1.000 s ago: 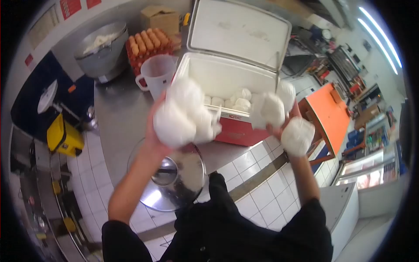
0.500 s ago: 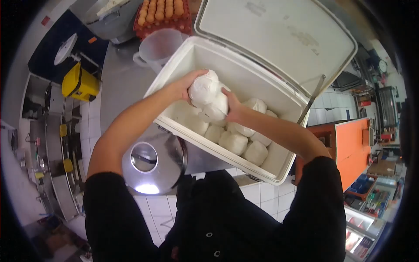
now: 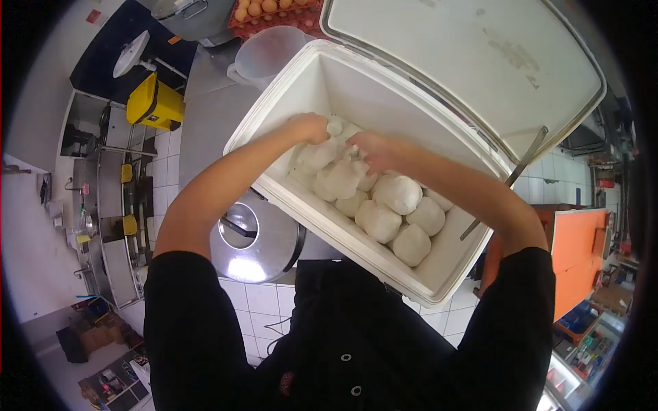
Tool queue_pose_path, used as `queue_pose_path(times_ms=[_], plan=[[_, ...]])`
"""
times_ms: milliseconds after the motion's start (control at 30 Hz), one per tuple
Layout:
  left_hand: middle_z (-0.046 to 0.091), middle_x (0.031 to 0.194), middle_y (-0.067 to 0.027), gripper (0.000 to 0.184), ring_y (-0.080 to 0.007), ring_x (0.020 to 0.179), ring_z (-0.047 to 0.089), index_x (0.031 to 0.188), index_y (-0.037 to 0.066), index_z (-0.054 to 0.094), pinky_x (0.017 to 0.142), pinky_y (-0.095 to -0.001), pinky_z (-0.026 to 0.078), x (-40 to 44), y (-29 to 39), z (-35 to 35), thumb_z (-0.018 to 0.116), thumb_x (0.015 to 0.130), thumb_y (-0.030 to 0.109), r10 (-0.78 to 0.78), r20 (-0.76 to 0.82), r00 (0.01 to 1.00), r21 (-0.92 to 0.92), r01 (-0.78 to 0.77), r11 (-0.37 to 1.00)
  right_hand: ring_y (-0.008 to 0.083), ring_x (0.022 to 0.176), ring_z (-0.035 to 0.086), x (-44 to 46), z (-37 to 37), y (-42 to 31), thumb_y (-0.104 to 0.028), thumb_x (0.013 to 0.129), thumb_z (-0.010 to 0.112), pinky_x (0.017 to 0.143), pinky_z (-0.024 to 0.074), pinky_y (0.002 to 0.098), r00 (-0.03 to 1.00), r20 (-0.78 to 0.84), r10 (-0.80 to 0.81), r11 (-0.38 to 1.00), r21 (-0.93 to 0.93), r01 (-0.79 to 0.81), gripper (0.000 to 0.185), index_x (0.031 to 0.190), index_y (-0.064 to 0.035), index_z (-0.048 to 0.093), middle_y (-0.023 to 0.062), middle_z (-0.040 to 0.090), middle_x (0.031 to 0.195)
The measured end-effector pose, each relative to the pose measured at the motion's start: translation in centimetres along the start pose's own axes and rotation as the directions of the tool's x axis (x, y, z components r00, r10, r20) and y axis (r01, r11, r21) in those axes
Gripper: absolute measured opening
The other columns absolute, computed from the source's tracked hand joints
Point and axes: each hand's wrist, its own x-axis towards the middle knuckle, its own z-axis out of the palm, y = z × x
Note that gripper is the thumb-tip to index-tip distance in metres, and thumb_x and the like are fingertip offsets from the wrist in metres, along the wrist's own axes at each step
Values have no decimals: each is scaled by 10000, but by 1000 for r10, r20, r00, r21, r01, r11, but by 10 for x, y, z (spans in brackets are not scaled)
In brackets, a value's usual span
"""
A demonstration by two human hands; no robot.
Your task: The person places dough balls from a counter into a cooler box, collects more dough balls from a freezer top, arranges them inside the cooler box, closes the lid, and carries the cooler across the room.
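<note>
Several rounded white bundles (image 3: pixel 377 220), which look wrapped in thin plastic, lie piled in the deep white cooler box (image 3: pixel 439 291). Both of my hands are down inside it, at its far left part. My left hand (image 3: pixel 312 128) has its fingers curled in beside a small white piece (image 3: pixel 334 127); its fingertips are partly hidden. Across from it, my right hand (image 3: pixel 370 149) touches the pile with its fingers apart. Just below the hands sit two white bundles (image 3: pixel 337 179), resting on others.
The cooler's lid (image 3: pixel 466 55) stands open behind, with a metal stay (image 3: pixel 528 157) at the right. A translucent jug (image 3: pixel 271 55) and egg trays (image 3: pixel 274 20) stand on the steel counter (image 3: pixel 205 96). Near my left arm is a round metal lid (image 3: pixel 271 243).
My hands have lowered the white bundles they held at the rim into the left part of the cooler. The view has shifted slightly. My right hand no longer grips a bundle.
</note>
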Motion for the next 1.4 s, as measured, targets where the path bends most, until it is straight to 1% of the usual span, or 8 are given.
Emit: queue_pose_path(times_ms=[200, 367, 567, 700, 867, 1000, 1333, 1400], plan=[[630, 1331, -230, 802, -367, 1241, 604, 1481, 67, 472, 1027, -443, 493, -55, -6, -37, 803, 805, 343, 216, 117, 969, -84, -207, 975, 395, 1204, 591, 8, -15, 1, -477, 796, 799, 975, 527, 476, 957, 281, -76, 649, -714, 262, 896, 1444, 18, 429, 228, 507, 1419], [501, 1397, -283, 1065, -415, 1243, 572, 1531, 119, 377, 990, -462, 505, -39, 18, 7, 918, 642, 344, 306, 133, 943, 106, -320, 941, 310, 1070, 678, -11, 47, 63, -442, 678, 866, 875, 572, 415, 929, 248, -274, -286, -944, 168, 918, 1364, 52, 507, 245, 653, 1152], [554, 1337, -257, 1049, -392, 1161, 612, 1497, 147, 419, 930, -475, 526, -45, 25, 1, 931, 597, 315, 338, 46, 940, 272, -337, 901, 270, 1095, 692, 23, 36, 20, -343, 639, 879, 898, 564, 372, 971, 229, 71, -268, -933, 240, 553, 1122, -97, 771, 98, 708, 1248], [642, 1244, -205, 1017, -357, 1112, 649, 1491, 175, 425, 895, -464, 542, -44, 23, 6, 915, 614, 333, 231, 352, 907, 416, -372, 830, 337, 1047, 695, 12, 2, -16, -403, 616, 904, 876, 576, 415, 975, 201, 94, -117, -970, 212, 687, 1184, -51, 745, 243, 701, 1197], [695, 1182, -155, 982, -326, 1094, 674, 1521, 154, 433, 862, -449, 556, -43, 18, 37, 882, 664, 319, 142, 304, 942, 490, -282, 825, 386, 1049, 677, 66, -7, -15, -159, 782, 795, 873, 565, 453, 774, 326, -543, -117, -942, 314, 662, 1410, -136, 586, 185, 646, 1242], [692, 1199, -180, 942, -326, 1060, 689, 1543, 115, 386, 859, -453, 562, -33, 24, 32, 838, 728, 249, 105, 381, 919, 544, -315, 778, 370, 1111, 657, 80, 12, -1, -100, 830, 731, 898, 548, 471, 551, 615, -564, -176, -741, 648, 607, 1405, -195, 561, 173, 610, 1237], [727, 1122, -186, 563, -314, 977, 718, 1269, 16, 662, 798, -430, 605, 16, 4, 32, 788, 793, 289, -57, 383, 922, -94, 101, 990, 392, 964, 699, 24, -1, -16, 24, 827, 668, 796, 583, 483, 565, 415, -713, -258, -905, 340, 515, 1304, -131, 552, 201, 555, 1250], [710, 1174, -202, 681, -341, 1009, 708, 1251, -29, 661, 835, -419, 589, 46, 2, 64, 841, 727, 367, 214, 519, 827, 430, -469, 772, 389, 958, 708, 38, -14, -8, 27, 825, 666, 776, 590, 483, 570, 379, -729, -274, -925, 265, 477, 1280, -91, 589, 203, 586, 1247]])
